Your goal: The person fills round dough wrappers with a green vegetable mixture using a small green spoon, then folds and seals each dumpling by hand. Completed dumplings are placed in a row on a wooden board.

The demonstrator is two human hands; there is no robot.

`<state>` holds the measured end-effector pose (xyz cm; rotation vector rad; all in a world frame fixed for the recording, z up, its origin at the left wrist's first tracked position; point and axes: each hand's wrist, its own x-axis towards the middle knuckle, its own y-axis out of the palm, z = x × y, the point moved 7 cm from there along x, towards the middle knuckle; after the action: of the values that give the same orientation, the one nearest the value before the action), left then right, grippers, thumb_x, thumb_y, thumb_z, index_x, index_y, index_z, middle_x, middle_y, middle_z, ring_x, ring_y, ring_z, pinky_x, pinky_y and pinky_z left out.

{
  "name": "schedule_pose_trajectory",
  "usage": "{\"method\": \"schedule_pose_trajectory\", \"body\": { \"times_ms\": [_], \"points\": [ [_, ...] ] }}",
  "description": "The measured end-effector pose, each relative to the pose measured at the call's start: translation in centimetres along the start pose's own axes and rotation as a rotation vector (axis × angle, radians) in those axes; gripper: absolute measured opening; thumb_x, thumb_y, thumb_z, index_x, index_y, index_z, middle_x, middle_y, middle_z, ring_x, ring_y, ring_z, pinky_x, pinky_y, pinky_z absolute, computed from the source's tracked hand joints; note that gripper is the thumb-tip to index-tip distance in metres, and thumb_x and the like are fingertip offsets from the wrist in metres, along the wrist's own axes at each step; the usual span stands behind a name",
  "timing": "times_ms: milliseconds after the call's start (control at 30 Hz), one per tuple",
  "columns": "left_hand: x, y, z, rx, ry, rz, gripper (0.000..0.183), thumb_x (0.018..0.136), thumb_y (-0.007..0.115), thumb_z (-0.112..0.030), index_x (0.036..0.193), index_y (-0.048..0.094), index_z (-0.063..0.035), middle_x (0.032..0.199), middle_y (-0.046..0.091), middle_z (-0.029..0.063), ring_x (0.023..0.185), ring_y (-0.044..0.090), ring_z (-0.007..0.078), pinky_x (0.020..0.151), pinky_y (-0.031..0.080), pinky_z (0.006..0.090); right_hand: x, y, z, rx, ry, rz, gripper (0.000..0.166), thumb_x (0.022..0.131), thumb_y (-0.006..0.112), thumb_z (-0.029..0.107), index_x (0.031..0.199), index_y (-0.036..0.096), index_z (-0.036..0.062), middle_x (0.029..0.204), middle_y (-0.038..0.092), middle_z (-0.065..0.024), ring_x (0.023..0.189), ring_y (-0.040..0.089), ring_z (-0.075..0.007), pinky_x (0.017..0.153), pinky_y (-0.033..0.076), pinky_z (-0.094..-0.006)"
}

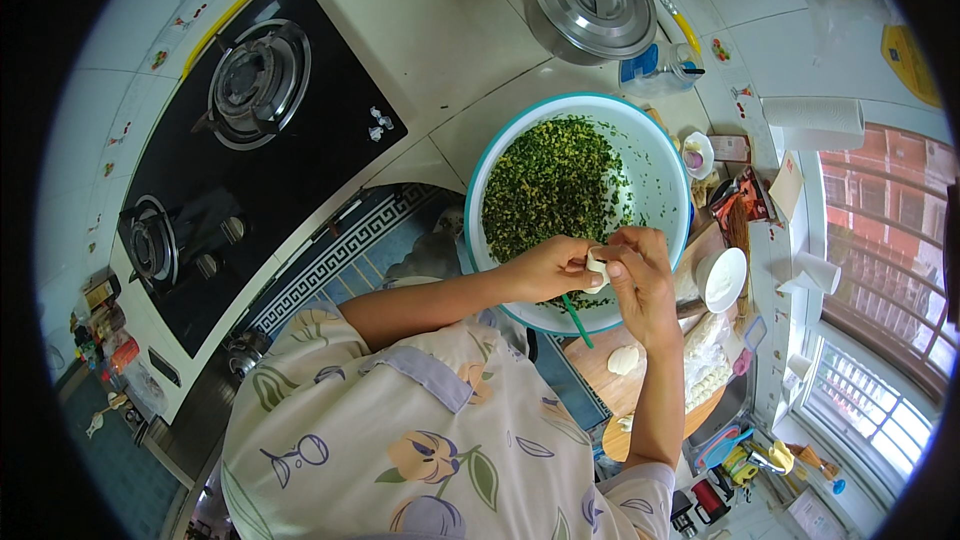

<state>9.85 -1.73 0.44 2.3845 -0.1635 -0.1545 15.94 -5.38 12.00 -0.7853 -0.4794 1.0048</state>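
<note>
My left hand (553, 267) and my right hand (641, 286) pinch a small pale dough wrapper (595, 268) between their fingertips. The dough is folded upward; whether there is filling inside is hidden by the fingers. Both hands hover over the near part of a white basin (651, 157) with a turquoise rim. Chopped green and yellow filling (551, 180) lies heaped on its left side, with scraps stuck to the right wall. A green utensil handle (577, 321) leans out over the near rim, below my left hand. Beside my right forearm, a dough piece (623, 360) rests on a wooden board (592, 367).
A black gas hob (225, 195) is at the left. Behind the basin stand a lidded steel pot (595, 4) and a jar (660, 69). A white bowl (722, 280) sits at the right, near shaped dough pieces (705, 386) on a round board (616, 441).
</note>
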Motion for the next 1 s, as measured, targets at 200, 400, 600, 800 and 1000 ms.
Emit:
{"method": "schedule_pose_trajectory", "body": {
  "times_ms": [200,400,600,800,1000],
  "points": [
    [0.0,-0.3,0.5,0.003,-0.022,-0.004,0.034,0.087,0.059,-0.007,0.119,0.049,-0.0004,0.105,0.059,0.0055,0.100,0.055,0.0106,0.089,0.043,0.0280,0.0,0.0,-0.1,-0.002,0.001,0.008,0.019,0.085,0.059,0.019,0.089,0.065,0.0017,0.094,0.054,-0.0110,0.088,0.050,-0.0274,0.076,0.043,-0.0360],
    [0.0,-0.4,0.5,0.015,-0.031,0.001,0.031,0.088,0.058,-0.006,0.117,0.049,0.0001,0.105,0.059,0.0054,0.100,0.054,0.0108,0.089,0.044,0.0284,-0.1,-0.1,0.0,-0.009,-0.015,0.019,0.019,0.085,0.058,0.018,0.089,0.065,0.0009,0.092,0.054,-0.0111,0.087,0.050,-0.0276,0.077,0.042,-0.0366],
    [-0.2,-0.3,0.0,0.009,-0.044,-0.022,0.030,0.088,0.057,-0.005,0.116,0.050,0.0010,0.106,0.059,0.0061,0.100,0.054,0.0115,0.089,0.045,0.0286,-0.1,-0.5,-0.4,0.007,0.028,-0.033,0.021,0.087,0.056,0.019,0.089,0.065,0.0000,0.091,0.055,-0.0109,0.087,0.049,-0.0282,0.077,0.042,-0.0365],
    [-0.2,-0.5,0.3,0.045,-0.048,-0.028,0.033,0.088,0.056,-0.005,0.119,0.048,0.0010,0.106,0.059,0.0078,0.102,0.055,0.0129,0.089,0.045,0.0282,-0.2,-0.5,-0.4,0.039,0.046,-0.080,0.016,0.085,0.058,0.014,0.085,0.064,-0.0003,0.089,0.056,-0.0118,0.084,0.051,-0.0281,0.075,0.042,-0.0364],
    [-0.4,-1.0,0.2,0.035,-0.079,-0.058,0.037,0.088,0.056,-0.005,0.124,0.047,-0.0001,0.115,0.058,0.0105,0.108,0.054,0.0150,0.093,0.043,0.0279,-1.6,-0.1,-4.0,0.040,0.357,-0.159,0.011,0.079,0.065,0.009,0.085,0.064,-0.0002,0.079,0.057,-0.0116,0.075,0.053,-0.0262,0.072,0.043,-0.0347]
  ]
}}
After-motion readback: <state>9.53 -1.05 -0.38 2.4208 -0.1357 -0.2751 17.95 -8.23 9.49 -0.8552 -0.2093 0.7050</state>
